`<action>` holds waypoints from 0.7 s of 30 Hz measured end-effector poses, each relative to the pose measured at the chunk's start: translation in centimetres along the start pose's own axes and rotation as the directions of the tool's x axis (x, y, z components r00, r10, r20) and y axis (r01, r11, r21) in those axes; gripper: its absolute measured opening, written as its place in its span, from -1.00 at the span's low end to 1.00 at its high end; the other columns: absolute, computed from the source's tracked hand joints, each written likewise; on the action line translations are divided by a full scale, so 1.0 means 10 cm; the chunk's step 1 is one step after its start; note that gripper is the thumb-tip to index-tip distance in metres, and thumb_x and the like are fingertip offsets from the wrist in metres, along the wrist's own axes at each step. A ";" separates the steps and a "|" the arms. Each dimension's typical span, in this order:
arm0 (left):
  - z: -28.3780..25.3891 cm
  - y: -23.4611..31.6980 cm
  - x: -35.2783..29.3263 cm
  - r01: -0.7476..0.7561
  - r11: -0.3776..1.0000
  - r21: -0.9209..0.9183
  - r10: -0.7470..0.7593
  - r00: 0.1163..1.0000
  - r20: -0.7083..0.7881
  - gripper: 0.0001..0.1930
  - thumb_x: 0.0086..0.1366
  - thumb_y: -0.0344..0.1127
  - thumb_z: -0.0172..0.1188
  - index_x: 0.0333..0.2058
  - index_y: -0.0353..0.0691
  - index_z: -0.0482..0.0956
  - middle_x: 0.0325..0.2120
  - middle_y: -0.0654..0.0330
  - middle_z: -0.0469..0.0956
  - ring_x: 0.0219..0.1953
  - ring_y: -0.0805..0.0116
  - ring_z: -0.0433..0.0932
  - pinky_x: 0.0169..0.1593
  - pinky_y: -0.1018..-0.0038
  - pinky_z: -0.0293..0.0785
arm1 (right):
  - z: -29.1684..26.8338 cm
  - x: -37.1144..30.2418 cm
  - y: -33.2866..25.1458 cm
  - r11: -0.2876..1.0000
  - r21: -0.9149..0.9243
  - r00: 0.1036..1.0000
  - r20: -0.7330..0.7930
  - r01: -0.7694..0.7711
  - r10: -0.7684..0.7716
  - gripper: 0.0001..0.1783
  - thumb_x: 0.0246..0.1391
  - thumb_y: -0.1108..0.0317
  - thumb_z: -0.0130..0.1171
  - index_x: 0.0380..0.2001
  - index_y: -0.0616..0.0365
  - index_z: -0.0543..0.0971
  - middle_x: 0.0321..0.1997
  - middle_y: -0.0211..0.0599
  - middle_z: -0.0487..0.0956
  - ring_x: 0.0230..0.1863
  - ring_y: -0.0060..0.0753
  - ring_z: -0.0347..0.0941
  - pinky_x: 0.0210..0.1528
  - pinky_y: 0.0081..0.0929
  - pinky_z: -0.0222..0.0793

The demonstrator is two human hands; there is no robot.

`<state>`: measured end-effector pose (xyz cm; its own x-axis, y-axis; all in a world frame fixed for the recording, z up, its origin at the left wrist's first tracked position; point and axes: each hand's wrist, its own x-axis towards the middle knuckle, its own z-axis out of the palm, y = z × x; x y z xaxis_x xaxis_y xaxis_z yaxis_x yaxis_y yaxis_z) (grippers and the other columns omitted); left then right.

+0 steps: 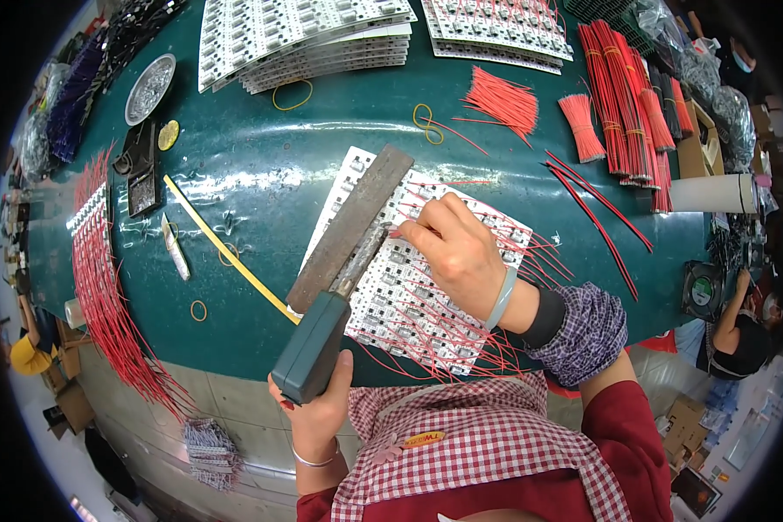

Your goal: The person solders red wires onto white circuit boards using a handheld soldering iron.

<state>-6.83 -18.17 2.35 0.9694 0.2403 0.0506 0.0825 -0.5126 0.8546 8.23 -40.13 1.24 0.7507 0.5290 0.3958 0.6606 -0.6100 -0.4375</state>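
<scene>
Head view shows the left hand (320, 411) gripping the green iron (309, 350), the right hand (461, 259) pinched narrow, its hold unclear, over the circuit-board sheet (370, 315) on the table (235, 326), where a slipping tip could burn the fingers (419, 237).

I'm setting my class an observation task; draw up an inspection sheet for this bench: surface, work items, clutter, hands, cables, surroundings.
Surface: green tabletop, glossy, reflecting light.
Work items: white circuit-board panel with red wires; dark flat bar lying across it.
Clutter: silver dish, rubber bands.
Hands: left hand grips a green-handled tool; right hand is over the panel, fingertips near the tool's tip, wire grip unclear.
Cables: red wire bundles at right; yellow strip reaching the tool, its type unclear.
Surroundings: tiled floor; other people at both sides.
</scene>
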 end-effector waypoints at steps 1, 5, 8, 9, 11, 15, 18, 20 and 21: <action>0.00 0.00 -0.01 0.000 1.000 0.000 0.000 1.000 0.000 -0.77 0.13 -0.65 0.34 -0.21 -0.45 0.59 -0.42 0.16 0.60 -0.58 0.52 0.49 -0.53 0.58 0.36 | -0.01 0.00 0.00 1.000 0.001 1.000 -0.003 0.002 -0.002 -0.79 -0.05 0.51 0.21 -0.26 0.27 0.59 -0.28 -0.23 0.42 -0.21 -0.21 0.37 -0.23 -0.35 0.43; -0.01 0.01 -0.04 0.189 0.964 -0.187 -0.202 0.978 -0.053 -0.75 0.14 -0.63 0.34 -0.17 -0.44 0.60 -0.41 0.17 0.60 -0.59 0.52 0.47 -0.54 0.60 0.35 | -0.02 0.01 -0.02 1.000 0.000 1.000 0.001 -0.007 0.007 -0.79 -0.05 0.50 0.22 -0.27 0.27 0.59 -0.30 -0.23 0.42 -0.22 -0.21 0.38 -0.25 -0.35 0.43; 0.00 0.11 -0.01 0.255 0.938 -0.235 -0.278 0.958 -0.066 -0.74 0.10 -0.55 0.40 -0.19 -0.41 0.64 -0.40 0.16 0.64 -0.51 0.49 0.54 -0.42 0.55 0.43 | -0.01 0.00 -0.01 1.000 0.010 1.000 -0.006 -0.012 0.012 -0.80 -0.05 0.50 0.23 -0.28 0.26 0.59 -0.31 -0.24 0.42 -0.23 -0.20 0.38 -0.26 -0.35 0.43; 0.00 0.15 0.01 0.307 0.917 -0.253 -0.333 0.941 -0.066 -0.73 0.07 -0.47 0.47 -0.23 -0.39 0.68 -0.39 0.15 0.69 -0.43 0.44 0.61 -0.31 0.50 0.51 | -0.01 0.00 -0.01 1.000 0.007 1.000 -0.011 -0.017 0.017 -0.79 -0.07 0.49 0.24 -0.29 0.26 0.60 -0.32 -0.25 0.42 -0.24 -0.21 0.38 -0.27 -0.35 0.42; 0.02 0.16 0.00 0.303 0.916 -0.262 -0.330 0.941 -0.067 -0.73 0.07 -0.47 0.47 -0.24 -0.39 0.68 -0.39 0.15 0.69 -0.43 0.45 0.61 -0.32 0.50 0.51 | -0.01 -0.01 -0.02 1.000 0.003 1.000 -0.017 -0.022 0.023 -0.79 -0.08 0.49 0.24 -0.29 0.25 0.60 -0.33 -0.26 0.42 -0.24 -0.22 0.38 -0.27 -0.34 0.41; 0.00 0.15 -0.01 0.318 0.906 -0.280 -0.344 0.937 -0.050 -0.74 0.07 -0.48 0.48 -0.25 -0.40 0.67 -0.39 0.15 0.69 -0.44 0.47 0.60 -0.34 0.50 0.49 | -0.06 -0.02 -0.13 0.998 -0.059 0.998 -0.049 0.022 -0.025 -0.76 -0.10 0.48 0.21 -0.27 0.25 0.62 -0.37 -0.29 0.41 -0.25 -0.25 0.39 -0.27 -0.35 0.38; 0.00 0.12 -0.03 0.312 0.911 -0.271 -0.336 0.941 -0.047 -0.75 0.07 -0.48 0.47 -0.25 -0.39 0.68 -0.41 0.17 0.68 -0.45 0.48 0.58 -0.36 0.50 0.48 | -0.03 -0.02 -0.17 0.998 -0.054 0.996 -0.080 0.041 -0.045 -0.73 -0.17 0.54 0.25 -0.28 0.25 0.63 -0.43 -0.31 0.40 -0.34 -0.26 0.38 -0.34 -0.34 0.34; 0.00 0.12 -0.03 0.300 0.916 -0.266 -0.324 0.944 -0.053 -0.75 0.07 -0.47 0.48 -0.26 -0.38 0.68 -0.42 0.18 0.68 -0.46 0.46 0.58 -0.37 0.51 0.47 | 0.01 -0.03 -0.18 0.998 -0.038 0.992 -0.113 0.045 -0.049 -0.70 -0.24 0.60 0.30 -0.29 0.24 0.64 -0.48 -0.32 0.39 -0.41 -0.26 0.37 -0.42 -0.33 0.32; 0.00 0.13 -0.03 0.288 0.922 -0.259 -0.313 0.948 -0.061 -0.76 0.07 -0.47 0.48 -0.27 -0.37 0.68 -0.43 0.19 0.67 -0.48 0.44 0.58 -0.39 0.51 0.46 | 0.03 -0.03 -0.17 0.999 -0.022 0.992 -0.117 0.040 -0.043 -0.71 -0.22 0.61 0.30 -0.30 0.25 0.64 -0.48 -0.32 0.39 -0.42 -0.26 0.37 -0.42 -0.33 0.32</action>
<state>-7.03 -18.93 3.41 0.8787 0.4385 -0.1885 0.2957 -0.1902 0.9362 6.85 -39.08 1.64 0.7154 0.4820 0.5059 0.6900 -0.6012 -0.4031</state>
